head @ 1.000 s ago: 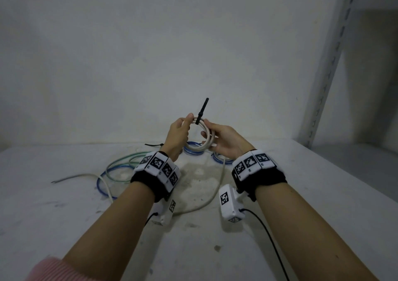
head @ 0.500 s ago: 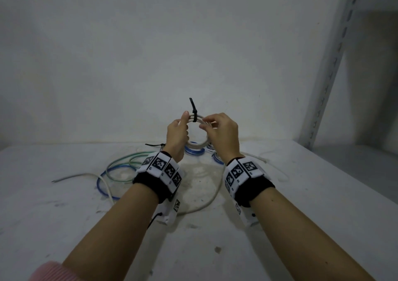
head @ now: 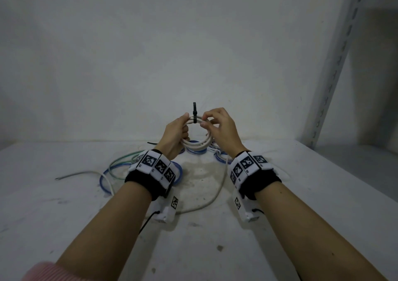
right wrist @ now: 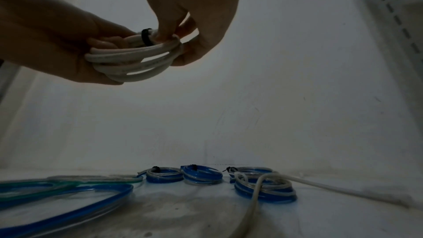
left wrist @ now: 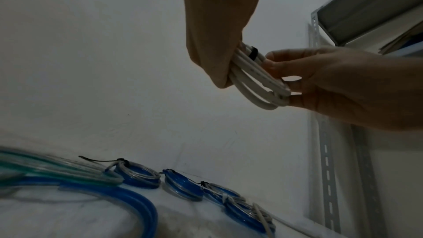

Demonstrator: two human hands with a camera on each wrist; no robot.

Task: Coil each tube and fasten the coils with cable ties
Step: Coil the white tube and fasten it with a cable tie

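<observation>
Your left hand [head: 175, 133] grips the round coil of white plastic tube [head: 197, 146], up in the air over the white table [head: 323, 205]; your right hand [head: 221, 131] pinches its top, just beside the thin black cable tie [head: 194, 113] wrapped around it; small blue tied coils [right wrist: 163, 175] lie below.

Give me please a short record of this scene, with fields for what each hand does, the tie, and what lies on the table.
left hand: grips the left side of the coiled white plastic tube, held above the table
right hand: pinches the coil's top right
black cable tie: wrapped around the coil's top, its tail pointing up
grey table: four small blue and clear tied coils, loose blue tube, loose green tube, loose white tube
</observation>
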